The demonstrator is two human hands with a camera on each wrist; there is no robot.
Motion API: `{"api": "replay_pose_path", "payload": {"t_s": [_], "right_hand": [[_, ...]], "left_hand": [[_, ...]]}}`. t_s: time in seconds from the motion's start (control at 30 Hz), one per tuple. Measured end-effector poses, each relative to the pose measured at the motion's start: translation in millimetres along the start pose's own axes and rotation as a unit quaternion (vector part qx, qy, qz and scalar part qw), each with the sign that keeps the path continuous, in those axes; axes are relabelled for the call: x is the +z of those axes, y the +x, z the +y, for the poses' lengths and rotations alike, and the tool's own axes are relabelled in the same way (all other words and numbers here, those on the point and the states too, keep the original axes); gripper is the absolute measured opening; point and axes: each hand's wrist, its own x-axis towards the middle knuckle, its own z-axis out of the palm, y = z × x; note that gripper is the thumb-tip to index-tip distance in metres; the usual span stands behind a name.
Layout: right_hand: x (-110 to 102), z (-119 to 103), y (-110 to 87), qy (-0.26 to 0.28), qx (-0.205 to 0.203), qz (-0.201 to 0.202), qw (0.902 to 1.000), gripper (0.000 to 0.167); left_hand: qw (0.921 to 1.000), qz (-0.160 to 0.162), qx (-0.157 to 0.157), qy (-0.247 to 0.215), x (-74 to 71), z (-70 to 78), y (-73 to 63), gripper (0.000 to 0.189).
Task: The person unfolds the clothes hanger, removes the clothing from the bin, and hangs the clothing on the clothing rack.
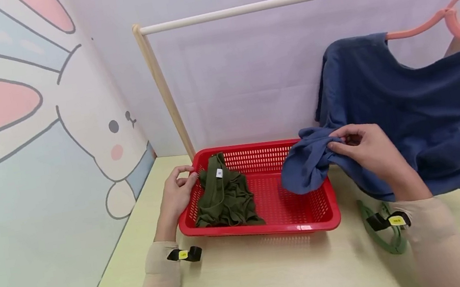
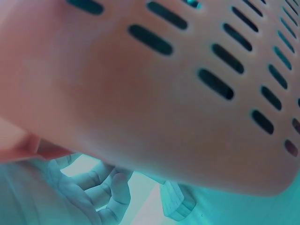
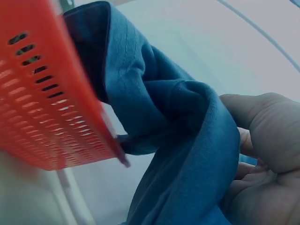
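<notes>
A red plastic basket [image 1: 265,228] sits on the table, a crumpled dark green garment [image 1: 225,199] with a white tag in its left part. My left hand [image 1: 179,191] grips the basket's left rim, fingers curled by its upper left corner; in the left wrist view the basket's slotted wall [image 2: 140,108] covers much of the frame. With thumb and fingers my right hand [image 1: 369,147] pinches a bunched part of a blue shirt [image 1: 409,121]. That bunch lies over the basket's right end. The right wrist view shows the twisted cloth [image 3: 178,122] beside my right hand [image 3: 267,145].
The shirt hangs from a pink hanger [image 1: 418,30] on a white rod [image 1: 280,2] with wooden posts [image 1: 165,88]. A green looped object [image 1: 389,238] lies on the table by my right wrist. A wall with a painted rabbit [image 1: 97,118] stands left.
</notes>
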Motion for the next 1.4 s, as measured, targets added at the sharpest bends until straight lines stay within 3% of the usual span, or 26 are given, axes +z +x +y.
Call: {"api": "replay_pose_path", "payload": {"t_s": [0.53, 0.97, 1.4], "right_hand": [[-47, 5, -8.5, 0.029, 0.021, 0.112, 0.9931, 0.028], [-77, 10, -18.8, 0.055, 0.053, 0.152, 0.9855, 0.020], [-85, 16, -22.3, 0.030, 0.085, 0.203, 0.9751, 0.021]], "left_hand": [[0.9999, -0.005, -0.001, -0.009, -1.0, -0.4, 0.9, 0.037], [1.0000, -0.005, -0.005, -0.004, -1.0, -1.1, 1.0, 0.037], [1.0000, -0.004, -0.003, -0.005, -1.0, -0.9, -0.2, 0.038]]}}
